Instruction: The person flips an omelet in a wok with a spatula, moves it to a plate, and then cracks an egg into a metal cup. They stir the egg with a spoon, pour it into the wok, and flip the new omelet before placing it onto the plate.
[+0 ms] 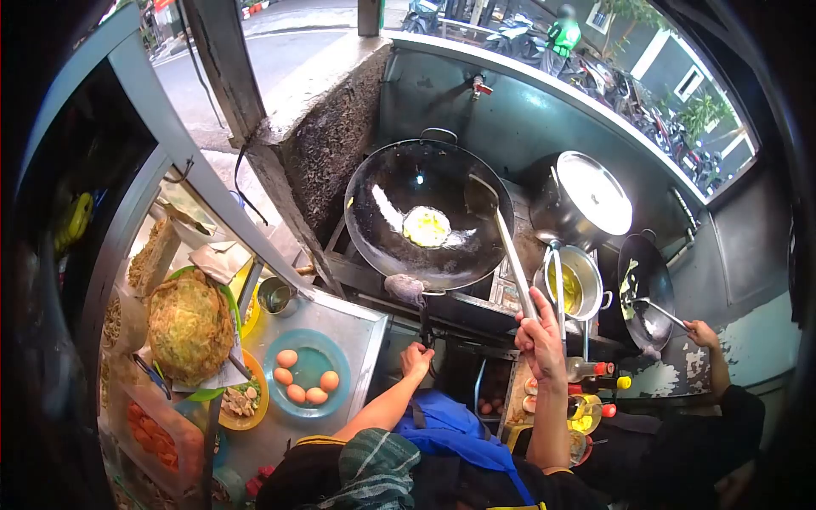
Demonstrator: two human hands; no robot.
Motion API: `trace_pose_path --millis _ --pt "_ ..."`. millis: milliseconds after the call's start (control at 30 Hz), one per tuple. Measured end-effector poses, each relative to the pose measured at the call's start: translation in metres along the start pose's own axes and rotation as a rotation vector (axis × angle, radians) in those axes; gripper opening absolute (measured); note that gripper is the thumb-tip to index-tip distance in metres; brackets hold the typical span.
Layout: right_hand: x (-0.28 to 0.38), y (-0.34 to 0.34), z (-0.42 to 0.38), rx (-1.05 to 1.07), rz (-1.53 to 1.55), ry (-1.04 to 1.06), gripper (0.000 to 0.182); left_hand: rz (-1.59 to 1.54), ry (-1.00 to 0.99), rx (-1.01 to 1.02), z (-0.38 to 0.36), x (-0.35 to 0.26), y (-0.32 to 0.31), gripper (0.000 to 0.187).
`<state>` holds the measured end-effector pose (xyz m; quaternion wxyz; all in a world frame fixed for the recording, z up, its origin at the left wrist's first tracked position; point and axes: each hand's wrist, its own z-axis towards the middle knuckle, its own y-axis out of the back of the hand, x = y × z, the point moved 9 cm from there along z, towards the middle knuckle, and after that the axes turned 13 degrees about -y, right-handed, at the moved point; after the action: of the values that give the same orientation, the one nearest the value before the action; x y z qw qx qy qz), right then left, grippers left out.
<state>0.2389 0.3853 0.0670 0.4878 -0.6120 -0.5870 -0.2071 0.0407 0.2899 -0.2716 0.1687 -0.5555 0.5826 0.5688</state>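
An egg (427, 227) lies frying near the middle of a large black wok (382, 191), with thin white streaks around it. My right hand (541, 340) is closed on the long handle of a metal spatula (481, 198), whose dark blade rests on the wok's right inner side. My left hand (417, 360) is low, just below the wok's front edge, its fingers closed at a dark, narrow thing that hangs beneath a greyish cloth (405, 290). What exactly the fingers hold is hard to make out.
Several eggs lie on a blue plate (278, 341) at left, near a big fried omelette (191, 327). A lidded pot (557, 212) and a small oil pot (595, 274) stand right of the wok. A co-worker's hand (702, 334) holds a ladle in a second wok (659, 319). Bottles stand nearby.
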Motion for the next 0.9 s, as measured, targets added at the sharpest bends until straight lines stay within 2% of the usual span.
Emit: trace_pose_path --millis 100,167,233,267,300,333,367,400,433,500,567,600,633,700,733,900 --pt "0.016 -0.008 -0.005 0.023 0.055 0.037 0.071 -0.024 -0.047 0.021 -0.001 -0.001 0.001 0.037" --pt "0.026 -0.014 -0.006 0.13 0.26 0.056 0.074 -0.043 -0.06 0.046 -0.003 -0.001 0.001 0.04" --pt "0.041 -0.014 -0.001 0.137 0.143 0.056 0.073 0.125 -0.131 -0.07 -0.009 -0.008 0.015 0.044" --pt "0.048 -0.009 0.008 0.027 -0.319 0.033 0.07 0.126 -0.129 -0.067 -0.012 -0.005 0.017 0.044" --pt "0.056 0.001 0.017 -0.083 -0.779 0.01 0.067 0.153 -0.232 -0.078 -0.013 -0.011 0.024 0.045" --pt "0.075 0.015 0.033 -0.201 -1.138 0.314 0.062 0.181 -0.335 -0.09 -0.014 -0.017 0.031 0.047" --pt "0.087 0.019 0.043 -0.321 -1.481 0.634 0.057 0.187 -0.333 -0.091 -0.015 -0.016 0.039 0.047" --pt "0.095 0.021 0.057 -0.262 -1.488 0.508 0.052 0.08 -0.314 -0.034 -0.017 -0.017 0.044 0.046" --pt "0.107 0.008 0.062 -0.292 -1.579 0.342 0.05 -0.027 -0.293 0.023 -0.021 -0.019 0.048 0.045" --pt "0.113 -0.007 0.082 -0.241 -1.822 0.217 0.049 -0.026 -0.307 0.059 -0.033 -0.031 0.065 0.043" --pt "0.114 -0.013 0.111 -0.117 -1.906 0.209 0.047 -0.164 -0.312 0.118 -0.043 -0.034 0.07 0.041" --pt "0.114 -0.02 0.12 -0.109 -2.01 0.129 0.044 -0.167 -0.322 0.127 -0.046 -0.032 0.071 0.041" --pt "0.122 -0.035 0.124 -0.111 -2.005 0.134 0.044 -0.162 -0.326 0.126 -0.049 -0.032 0.072 0.041" --pt "0.12 -0.057 0.122 -0.008 -2.119 -0.041 0.043 -0.178 -0.263 0.147 -0.055 -0.025 0.066 0.041" --pt "0.123 -0.071 0.119 0.016 -2.134 0.034 0.044 -0.131 -0.252 0.154 -0.051 -0.016 0.055 0.044" --pt "0.127 -0.101 0.106 0.075 -2.172 0.047 0.045 0.116 -0.172 0.241 -0.032 0.004 0.012 0.056"
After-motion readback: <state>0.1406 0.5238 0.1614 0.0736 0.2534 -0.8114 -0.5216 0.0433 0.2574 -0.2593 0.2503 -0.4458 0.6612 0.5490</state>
